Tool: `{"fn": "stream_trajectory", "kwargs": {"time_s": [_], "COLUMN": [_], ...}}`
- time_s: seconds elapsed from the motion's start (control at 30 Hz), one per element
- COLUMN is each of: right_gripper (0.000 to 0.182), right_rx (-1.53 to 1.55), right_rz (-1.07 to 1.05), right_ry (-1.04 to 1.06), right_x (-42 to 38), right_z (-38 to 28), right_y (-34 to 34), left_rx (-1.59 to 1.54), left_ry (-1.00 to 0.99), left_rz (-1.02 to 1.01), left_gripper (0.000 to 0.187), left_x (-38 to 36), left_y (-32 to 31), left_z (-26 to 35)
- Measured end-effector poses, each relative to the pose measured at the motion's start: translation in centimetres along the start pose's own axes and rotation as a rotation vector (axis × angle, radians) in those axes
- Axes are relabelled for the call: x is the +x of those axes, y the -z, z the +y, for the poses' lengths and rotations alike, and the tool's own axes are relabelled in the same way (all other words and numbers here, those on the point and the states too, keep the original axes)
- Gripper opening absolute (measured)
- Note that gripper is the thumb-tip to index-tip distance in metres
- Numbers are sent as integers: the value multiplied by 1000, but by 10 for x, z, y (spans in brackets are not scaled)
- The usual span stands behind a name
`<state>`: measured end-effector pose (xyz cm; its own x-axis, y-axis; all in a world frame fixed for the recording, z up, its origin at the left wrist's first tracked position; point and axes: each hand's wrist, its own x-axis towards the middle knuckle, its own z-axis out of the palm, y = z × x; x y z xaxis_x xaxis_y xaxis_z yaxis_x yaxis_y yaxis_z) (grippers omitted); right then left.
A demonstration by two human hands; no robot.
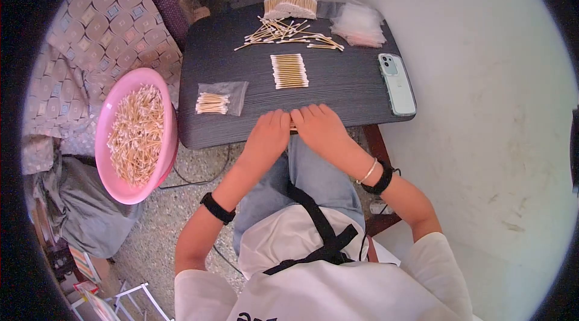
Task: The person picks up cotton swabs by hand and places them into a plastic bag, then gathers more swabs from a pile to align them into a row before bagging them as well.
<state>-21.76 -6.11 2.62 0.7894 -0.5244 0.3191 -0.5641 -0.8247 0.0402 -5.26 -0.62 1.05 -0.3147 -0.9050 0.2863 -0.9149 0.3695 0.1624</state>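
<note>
Can see swab row (290, 71) between filled bag (236, 99) and phone (398, 87), beyond left hand (269, 132) and right hand (318, 127). Cannot tell either's grip on swabs (294, 127) (mostly covered).

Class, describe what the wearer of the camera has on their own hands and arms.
Both the left hand and right hand are ungloved. The left forearm has a wide black band; the right has a similar dark band plus a thin, pale bangle. The white sleeves are short.
</note>
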Motion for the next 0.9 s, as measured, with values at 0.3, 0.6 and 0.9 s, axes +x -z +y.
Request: {"fn": "stream_trajectory", "kwargs": {"time_s": [0.3, 0.6, 0.9], "right_gripper": [15, 29, 37], "right_rx": [556, 1274, 1693], "right_rz": [-518, -502, -721], "right_ry": [-120, -30, -228], "right_x": [-22, -33, -35], "right_z": [0, -11, -28], "right_y": [51, 42, 41], "left_rx": [-663, -1185, -1255], "left_ry": [72, 146, 213], "left_rz": [-144, 190, 192], "left_gripper": [46, 39, 27], "left_x": [-17, -12, -16], "left_y": [59, 43, 53], "left_z": [20, 36, 49]}}
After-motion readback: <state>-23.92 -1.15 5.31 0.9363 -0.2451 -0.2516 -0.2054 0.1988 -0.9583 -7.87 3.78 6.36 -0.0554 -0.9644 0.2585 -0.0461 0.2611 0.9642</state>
